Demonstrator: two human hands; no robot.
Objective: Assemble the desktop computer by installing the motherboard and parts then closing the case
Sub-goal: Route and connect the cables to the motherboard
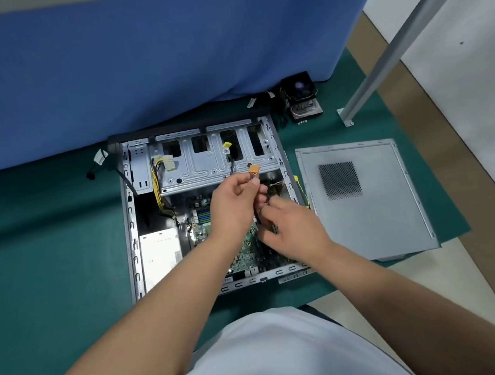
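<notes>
The open computer case (131,230) lies flat on the green mat, with the green motherboard (244,255) inside it. My left hand (233,207) pinches a black cable that ends in an orange connector (253,170), held above the board near the drive cage (207,161). My right hand (293,225) grips the same cable bundle lower down, just right of the left hand. A second cable with a yellow connector (226,144) hangs on the drive cage. The power supply (160,254) sits in the case's near-left corner, with yellow wires (157,184) running up from it.
The grey side panel (363,199) lies on the mat right of the case. A CPU cooler with fan (300,96) stands behind it by the blue cloth (150,60). A metal leg (380,63) slants down at the right. Loose cables (100,163) lie left of the case.
</notes>
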